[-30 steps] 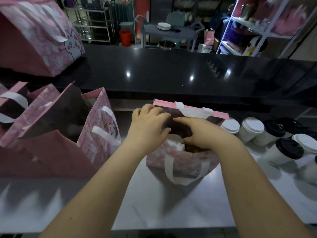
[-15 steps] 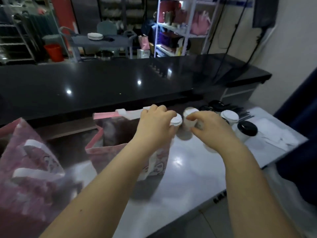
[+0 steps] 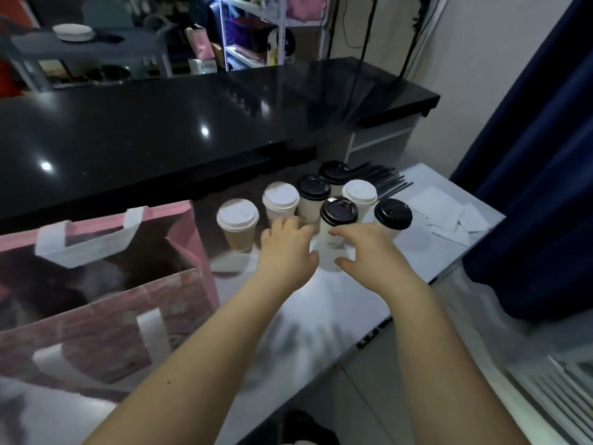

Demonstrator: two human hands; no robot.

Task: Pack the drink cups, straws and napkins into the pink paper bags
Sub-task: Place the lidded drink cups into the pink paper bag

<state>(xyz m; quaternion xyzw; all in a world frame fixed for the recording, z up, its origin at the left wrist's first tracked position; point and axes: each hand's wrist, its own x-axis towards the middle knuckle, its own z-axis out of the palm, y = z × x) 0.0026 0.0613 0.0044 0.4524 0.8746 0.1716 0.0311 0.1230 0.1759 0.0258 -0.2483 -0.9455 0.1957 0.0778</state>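
Seven cups (image 3: 280, 195) stand close together on the far side of the white table (image 3: 321, 316): three have white lids and four have black lids. We see both hands reaching to the nearest one, a cup with a black lid (image 3: 339, 211), which stands upright between them at the front of the group. The right hand (image 3: 369, 248) is at its right side. The forefinger lies on the cup's wall and the thumb bends in near its foot, so these fingers are curled round the cup. The left hand (image 3: 288, 248) is at its left side, with fingers bent and a little apart. The picture is blurred there, and we cannot tell if this hand touches the cup or is only just beside it.

Left of the cups a pink bag (image 3: 112, 316) stands on the same table with its mouth open. One white handle stands up at the far wall and another hangs down on the near wall. Inside it is dark, and we cannot tell what it holds. Behind the cups, to the right, black straws (image 3: 382, 178) lie in a loose bunch, and white napkins (image 3: 439, 207) lie near the table's right edge. Beyond the table runs a black counter (image 3: 160, 130), and a dark blue curtain (image 3: 529, 187) hangs at the right.
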